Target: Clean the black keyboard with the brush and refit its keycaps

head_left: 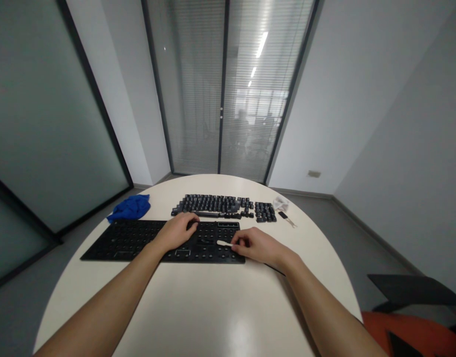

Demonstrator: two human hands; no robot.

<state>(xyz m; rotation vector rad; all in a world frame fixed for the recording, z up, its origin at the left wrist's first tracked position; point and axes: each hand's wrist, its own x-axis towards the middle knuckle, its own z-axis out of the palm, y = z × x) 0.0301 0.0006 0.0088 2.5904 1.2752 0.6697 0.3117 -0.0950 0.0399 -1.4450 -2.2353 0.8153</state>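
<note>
A black keyboard base (139,240) with its keycaps off lies across the table, its rows of bare switches facing up. My left hand (178,230) rests on its upper middle, fingers curled at the far edge and thumb on top. Between thumb and fingertips, my right hand (256,244) pinches a slim white swab-like stick (223,243), its pale tip pointing left over the right part of the base. Whether the tip touches the switches I cannot tell. Beyond the base, removed black keycaps (209,204) sit in keyboard order, with a separate number-pad block (265,212).
A crumpled blue cloth (130,207) lies at the left. At the right are a clear plastic bag (281,203) and a keycap puller-like tool (287,219). The round white table (198,307) has a red and black chair (410,332) at its right.
</note>
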